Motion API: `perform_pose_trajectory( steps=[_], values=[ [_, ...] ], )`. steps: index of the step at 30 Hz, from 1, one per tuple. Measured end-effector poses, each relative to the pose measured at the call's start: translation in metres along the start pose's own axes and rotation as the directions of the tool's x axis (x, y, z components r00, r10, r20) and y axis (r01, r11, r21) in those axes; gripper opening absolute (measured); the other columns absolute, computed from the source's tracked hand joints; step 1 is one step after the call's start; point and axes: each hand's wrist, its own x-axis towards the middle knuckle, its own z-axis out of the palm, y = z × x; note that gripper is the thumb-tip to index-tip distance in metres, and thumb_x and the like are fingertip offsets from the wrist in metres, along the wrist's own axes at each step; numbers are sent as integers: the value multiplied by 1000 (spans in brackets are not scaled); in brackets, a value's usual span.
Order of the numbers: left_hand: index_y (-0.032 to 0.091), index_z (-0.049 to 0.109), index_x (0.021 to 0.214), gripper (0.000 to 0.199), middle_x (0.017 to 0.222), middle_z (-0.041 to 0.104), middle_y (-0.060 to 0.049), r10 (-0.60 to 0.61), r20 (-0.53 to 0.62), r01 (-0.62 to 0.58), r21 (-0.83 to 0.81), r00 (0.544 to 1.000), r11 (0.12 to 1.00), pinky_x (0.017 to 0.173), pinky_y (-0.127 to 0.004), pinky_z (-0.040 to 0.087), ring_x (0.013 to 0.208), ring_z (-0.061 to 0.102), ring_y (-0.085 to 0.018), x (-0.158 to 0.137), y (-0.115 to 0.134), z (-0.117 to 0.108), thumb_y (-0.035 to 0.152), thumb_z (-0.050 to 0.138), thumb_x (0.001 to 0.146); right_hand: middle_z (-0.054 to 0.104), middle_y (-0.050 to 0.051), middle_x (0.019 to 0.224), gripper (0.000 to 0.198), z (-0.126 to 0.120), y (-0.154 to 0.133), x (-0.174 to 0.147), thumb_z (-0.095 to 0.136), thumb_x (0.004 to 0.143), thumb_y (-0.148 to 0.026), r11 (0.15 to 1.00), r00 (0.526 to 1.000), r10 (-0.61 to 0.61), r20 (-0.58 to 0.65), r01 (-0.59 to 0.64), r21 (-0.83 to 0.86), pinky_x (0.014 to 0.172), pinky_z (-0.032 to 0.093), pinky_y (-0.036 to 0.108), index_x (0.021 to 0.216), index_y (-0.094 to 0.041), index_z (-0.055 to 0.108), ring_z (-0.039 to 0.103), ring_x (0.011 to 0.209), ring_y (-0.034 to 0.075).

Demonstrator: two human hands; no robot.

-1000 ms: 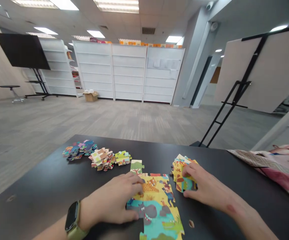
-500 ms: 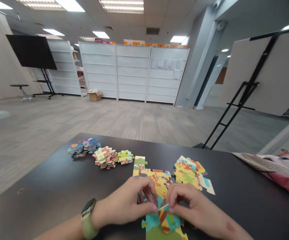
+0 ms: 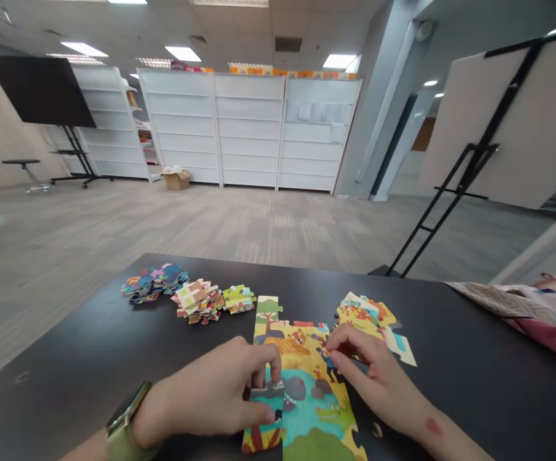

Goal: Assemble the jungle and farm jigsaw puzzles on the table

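A partly assembled jigsaw puzzle (image 3: 314, 397) with a leopard, blue water and a crocodile lies in front of me. At its lower left side, my left hand (image 3: 225, 387) has its thumb and fingers closed around a puzzle piece (image 3: 264, 442) with blue water and brown-and-yellow patches. That piece lies nearly flat against the puzzle; whether it is interlocked I cannot tell. Thumb and index finger of my right hand (image 3: 371, 368) pinch at the puzzle's upper right edge. A watch (image 3: 129, 410) with a green strap is on my left wrist.
Loose yellow pieces (image 3: 362, 314) are heaped beyond my right hand. Further left stand a small green stack (image 3: 238, 298), a cream-and-red stack (image 3: 198, 301) and a dark blue stack (image 3: 155, 282). The black table (image 3: 90, 339) ends before a carpeted floor. Fabric (image 3: 528, 314) lies at right.
The puzzle piece, earlier tilted up between both hands above the puzzle, is now low at its left side in my left hand. My right hand let go and moved up to the puzzle's right edge.
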Motion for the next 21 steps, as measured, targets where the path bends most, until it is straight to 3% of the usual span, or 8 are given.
perform_pose_trajectory(
  steps=[3, 5, 8, 11, 16, 21],
  values=[
    [26, 64, 91, 29, 75, 61, 7, -33, -11, 34, 135, 999, 990, 56, -22, 30, 69, 55, -15, 3, -5, 7, 29, 84, 71, 67, 4, 84, 25, -21, 6, 5, 44, 99, -39, 992, 999, 34, -12, -35, -124, 71, 46, 31, 89, -22, 60, 61, 77, 20],
    [26, 67, 90, 30, 84, 64, 5, -12, -18, 15, 200, 1000, 980, 61, -23, 34, 79, 58, -18, 4, -9, 11, 33, 87, 69, 69, 5, 89, 25, -46, 17, 8, 43, 98, -40, 975, 988, 104, -113, -124, -185, 70, 46, 31, 96, -23, 61, 62, 80, 21],
    [28, 71, 93, 31, 101, 62, 3, 26, -26, -20, 218, 999, 976, 73, -24, 40, 93, 60, -20, 6, -11, 13, 36, 88, 69, 71, 6, 87, 25, -86, 41, 8, 42, 93, -37, 919, 933, 206, -296, -289, -270, 68, 45, 32, 100, -22, 61, 63, 78, 23],
    [28, 72, 95, 33, 105, 60, 3, 7, -15, -4, 175, 1000, 985, 75, -24, 43, 93, 61, -19, 7, -12, 13, 35, 89, 67, 69, 5, 80, 25, -108, 56, 4, 45, 89, -37, 874, 915, 239, -324, -348, -340, 65, 44, 32, 97, -21, 61, 61, 72, 22],
    [30, 75, 93, 26, 100, 64, 3, 79, 23, -82, 195, 997, 977, 74, -23, 43, 92, 62, -18, 10, -13, 14, 38, 88, 72, 70, 3, 81, 31, -90, 50, 5, 55, 88, -49, 877, 947, 317, -50, -313, -364, 66, 44, 29, 97, -21, 62, 64, 74, 21],
    [23, 74, 82, 15, 89, 67, -2, 95, 61, -112, 462, 994, 880, 72, -29, 43, 87, 63, -23, -2, 4, 19, 36, 72, 89, 66, -1, 76, 37, -63, 45, 11, 67, 80, -40, 850, 929, 370, 1, -338, -404, 60, 40, 26, 109, -19, 58, 62, 68, 18]
  ],
)
